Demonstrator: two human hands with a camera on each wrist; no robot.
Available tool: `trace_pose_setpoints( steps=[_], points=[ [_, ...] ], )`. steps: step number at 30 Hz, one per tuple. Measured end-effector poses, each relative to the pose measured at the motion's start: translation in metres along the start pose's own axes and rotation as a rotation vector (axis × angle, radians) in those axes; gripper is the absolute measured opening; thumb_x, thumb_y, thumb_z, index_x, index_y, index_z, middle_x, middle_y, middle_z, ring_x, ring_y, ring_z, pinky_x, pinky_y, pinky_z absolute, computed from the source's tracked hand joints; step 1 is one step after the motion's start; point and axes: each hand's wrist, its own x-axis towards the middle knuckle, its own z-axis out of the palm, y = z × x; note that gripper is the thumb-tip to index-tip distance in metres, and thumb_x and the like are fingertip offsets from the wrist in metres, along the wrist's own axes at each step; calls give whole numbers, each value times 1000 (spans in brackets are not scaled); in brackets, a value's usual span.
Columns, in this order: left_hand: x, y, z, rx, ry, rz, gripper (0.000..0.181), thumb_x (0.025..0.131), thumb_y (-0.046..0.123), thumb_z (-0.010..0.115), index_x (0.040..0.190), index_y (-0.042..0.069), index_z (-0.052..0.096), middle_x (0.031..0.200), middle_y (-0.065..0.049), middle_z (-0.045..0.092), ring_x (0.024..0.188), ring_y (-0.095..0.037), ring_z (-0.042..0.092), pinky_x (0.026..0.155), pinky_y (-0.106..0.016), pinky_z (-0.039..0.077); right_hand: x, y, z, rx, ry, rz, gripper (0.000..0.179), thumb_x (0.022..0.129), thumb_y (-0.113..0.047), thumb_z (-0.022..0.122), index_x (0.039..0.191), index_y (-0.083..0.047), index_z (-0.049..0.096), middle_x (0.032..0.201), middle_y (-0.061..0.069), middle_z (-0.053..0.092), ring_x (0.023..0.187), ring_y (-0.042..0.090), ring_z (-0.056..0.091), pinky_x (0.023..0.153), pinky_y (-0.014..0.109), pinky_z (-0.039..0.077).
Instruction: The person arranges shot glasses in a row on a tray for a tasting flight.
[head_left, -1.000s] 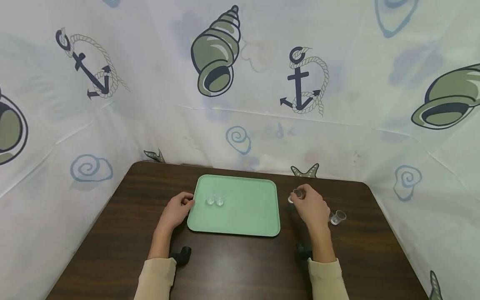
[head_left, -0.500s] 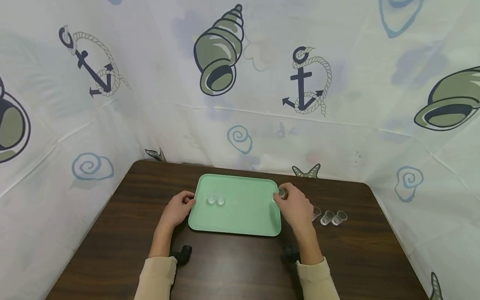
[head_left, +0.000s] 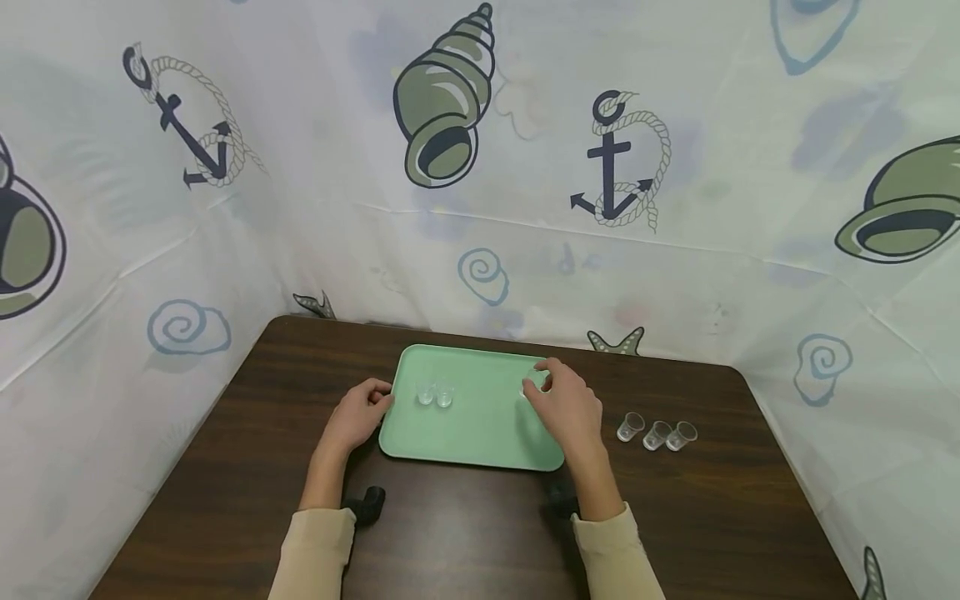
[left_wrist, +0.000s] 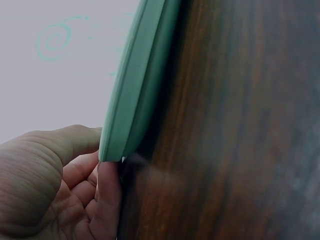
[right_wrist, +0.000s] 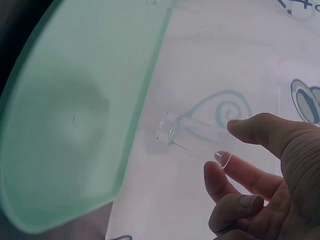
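Note:
My right hand holds a clear shot glass by its rim, thumb on one side and fingertips on the other. It is over the right part of the green tray; in the head view the fingers hide most of that glass. At the tray's left edge is my left hand. The left wrist view has its thumb at the rim and a finger under the edge. Two more shot glasses, a left one and a right one, stand close together on the tray's left part.
Right of the tray, three shot glasses stand on the dark wooden table: one apart, then a middle glass and an end glass close together. Behind the table hangs a white patterned curtain.
My right hand has moved left with the shot glass, from the table beyond the tray's right edge to over the tray. My left hand has stayed at the tray's left edge.

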Motion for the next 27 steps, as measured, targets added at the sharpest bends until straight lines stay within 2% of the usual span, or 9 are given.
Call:
trace_pose_setpoints(
  steps=[9, 14, 20, 27],
  points=[
    [-1, 2, 1, 10, -4, 7, 40, 112, 31, 57, 143, 7, 64, 118, -12, 65, 97, -25, 60, 80, -37, 48, -1, -17, 16, 24, -42, -44, 38, 101, -44, 73, 135, -27, 73, 101, -6, 71, 63, 16, 55, 65, 41, 45],
    [-1, 3, -2, 6, -10, 4, 39, 113, 30, 57, 143, 5, 63, 117, -13, 65, 93, -24, 61, 78, -37, 49, 0, -33, 24, 1, -71, -90, 36, 100, -42, 75, 133, -27, 73, 100, -7, 71, 67, 11, 56, 67, 41, 48],
    [0, 2, -2, 11, -8, 3, 39, 113, 30, 57, 143, 6, 63, 117, -13, 66, 93, -24, 62, 78, -37, 49, 1, -48, 37, -23, -124, -132, 37, 100, -43, 75, 133, -27, 73, 103, -7, 72, 70, 10, 59, 60, 35, 47],
    [1, 1, -2, 3, -12, 4, 38, 113, 30, 57, 142, 6, 63, 117, -13, 65, 93, -25, 61, 80, -38, 49, 4, -55, 49, -24, -174, -158, 36, 100, -42, 76, 132, -27, 74, 100, -6, 72, 68, 12, 59, 58, 35, 47]
  ],
)
